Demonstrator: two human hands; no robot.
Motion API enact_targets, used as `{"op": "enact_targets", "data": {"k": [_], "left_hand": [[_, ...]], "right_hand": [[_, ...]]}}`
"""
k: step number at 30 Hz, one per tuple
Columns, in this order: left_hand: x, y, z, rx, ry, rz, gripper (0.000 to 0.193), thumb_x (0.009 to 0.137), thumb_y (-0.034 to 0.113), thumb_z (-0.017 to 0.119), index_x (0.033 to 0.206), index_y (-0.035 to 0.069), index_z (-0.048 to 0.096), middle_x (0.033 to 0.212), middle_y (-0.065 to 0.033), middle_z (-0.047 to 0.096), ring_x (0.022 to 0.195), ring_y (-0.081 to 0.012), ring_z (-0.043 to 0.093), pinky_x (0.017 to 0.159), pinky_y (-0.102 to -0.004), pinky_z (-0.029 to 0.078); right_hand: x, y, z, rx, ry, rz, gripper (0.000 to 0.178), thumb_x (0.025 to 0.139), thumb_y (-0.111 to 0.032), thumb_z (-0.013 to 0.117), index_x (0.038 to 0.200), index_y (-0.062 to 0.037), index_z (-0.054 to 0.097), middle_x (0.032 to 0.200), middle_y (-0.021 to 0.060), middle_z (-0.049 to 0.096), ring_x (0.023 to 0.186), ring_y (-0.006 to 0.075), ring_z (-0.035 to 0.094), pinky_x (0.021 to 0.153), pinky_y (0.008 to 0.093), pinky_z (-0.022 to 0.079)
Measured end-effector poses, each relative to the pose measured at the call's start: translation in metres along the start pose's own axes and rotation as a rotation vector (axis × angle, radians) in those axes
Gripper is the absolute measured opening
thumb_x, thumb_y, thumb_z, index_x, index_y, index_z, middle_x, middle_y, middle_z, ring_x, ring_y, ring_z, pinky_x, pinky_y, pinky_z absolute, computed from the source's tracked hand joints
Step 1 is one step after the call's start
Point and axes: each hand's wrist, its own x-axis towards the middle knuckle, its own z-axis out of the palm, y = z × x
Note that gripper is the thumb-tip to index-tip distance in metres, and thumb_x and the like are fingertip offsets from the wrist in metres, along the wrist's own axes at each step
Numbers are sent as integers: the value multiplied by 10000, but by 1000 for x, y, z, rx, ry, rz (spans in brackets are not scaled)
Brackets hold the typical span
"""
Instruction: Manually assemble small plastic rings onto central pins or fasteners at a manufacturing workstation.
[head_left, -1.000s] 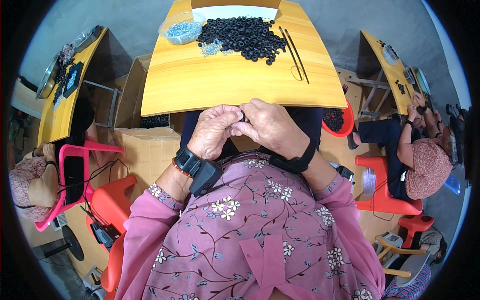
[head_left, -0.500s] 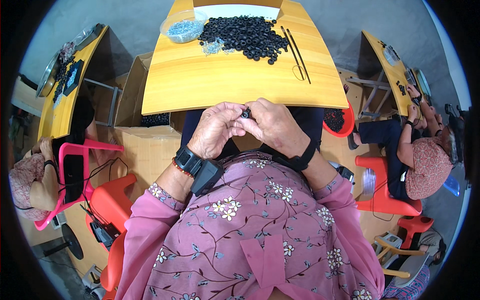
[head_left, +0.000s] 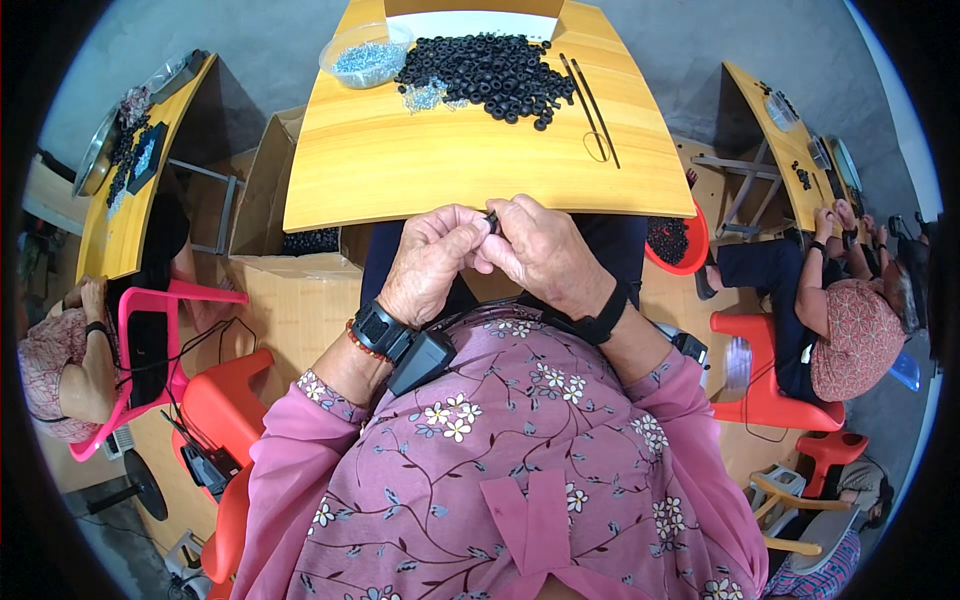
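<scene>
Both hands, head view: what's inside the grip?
A small black piece, partly visible between the left hand and right hand. Fingers cover the rest; its full shape can't be seen.

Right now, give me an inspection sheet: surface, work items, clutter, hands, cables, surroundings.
Surface: yellow wood-look table, near half bare.
Work items: pile of black rings; clear bowl of small pale pieces, more spilled beside it.
Clutter: two dark rods right of the pile, thin loop by their near ends.
Hands: left hand and right hand pinch a small black piece at the near edge.
Cables: thin black cable by the pink chair.
Surroundings: open carton left, red basin right; people at both side tables.
</scene>
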Motion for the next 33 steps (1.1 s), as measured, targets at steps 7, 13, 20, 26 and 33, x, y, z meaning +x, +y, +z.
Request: {"op": "enact_targets", "data": {"k": [7,13,20,26,33], "left_hand": [[2,3,-5,23,-110,9,133,958,125,610,1009,4,631,850,-62,668,746,-133,626,710,-274,523],[-1,5,4,78,-68,84,113,954,125,616,971,13,618,845,-59,660,740,-125,615,707,-265,514],[-2,8,7,138,-60,98,138,959,145,617,970,7,607,839,-57,653,730,-114,607,691,-251,507],[-3,6,5,106,-107,86,153,959,149,617,980,-1,608,828,-54,647,726,-114,610,678,-254,507],[0,4,8,52,-81,66,144,963,137,602,967,-8,605,808,-69,653,704,-141,626,663,-270,515]], "right_hand": [[0,-3,-5,25,-41,-16,248,848,-179,660,982,9,570,851,168,576,763,353,624,673,432,514],[1,-6,-10,-7,-51,-22,258,853,-169,663,1000,17,560,852,168,572,766,357,621,669,439,500],[1,-10,-8,-7,18,-51,271,840,-154,683,1022,8,564,847,166,563,752,350,623,655,429,508],[-1,-12,-9,4,-20,-95,277,817,-125,697,1017,15,567,848,156,554,726,332,620,642,407,516],[-3,-5,-7,-93,-20,-102,278,814,-162,693,1001,10,581,847,141,556,706,308,618,607,388,515]]}}
